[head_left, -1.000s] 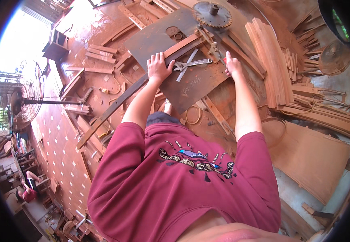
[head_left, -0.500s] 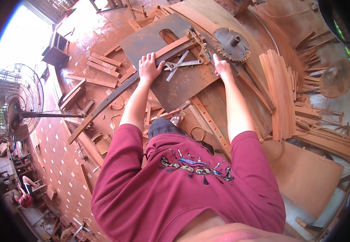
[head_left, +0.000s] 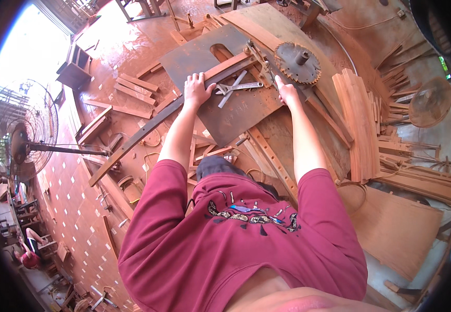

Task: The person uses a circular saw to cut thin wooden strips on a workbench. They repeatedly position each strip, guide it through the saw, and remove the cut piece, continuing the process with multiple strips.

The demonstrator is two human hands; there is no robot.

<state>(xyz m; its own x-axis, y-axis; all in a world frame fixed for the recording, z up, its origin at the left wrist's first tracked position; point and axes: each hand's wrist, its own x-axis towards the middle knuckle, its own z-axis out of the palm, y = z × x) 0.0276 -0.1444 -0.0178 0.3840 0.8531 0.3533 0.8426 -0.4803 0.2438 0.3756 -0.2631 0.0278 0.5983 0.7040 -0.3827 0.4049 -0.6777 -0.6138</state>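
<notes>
My left hand (head_left: 197, 91) grips a long wooden bar (head_left: 147, 127), its fingers over the bar's far edge. The bar slants across a dark metal tabletop (head_left: 230, 122) and runs off it to the lower left. Its upper end meets a metal clamp fitting (head_left: 259, 58). Beside that fitting, my right hand (head_left: 288, 94) is closed with the index finger pointing forward; whatever is in its fingers is hidden. Between my hands an adjustable wrench (head_left: 249, 85) lies crossed over a flat metal strip (head_left: 230, 92). A toothed circular saw blade (head_left: 288, 56) lies beyond my right hand.
Stacked boards (head_left: 358, 130) stand to the right, near a flat wooden panel (head_left: 391, 223). A large fan (head_left: 20, 145) is at far left. Loose wood strips (head_left: 134, 88) litter the tiled floor. Another person (head_left: 30, 255) is far off at lower left.
The view has shifted slightly, so the tabletop and both hands sit a little lower and farther right. My left hand stays on the bar and my right hand stays beside the clamp fitting.
</notes>
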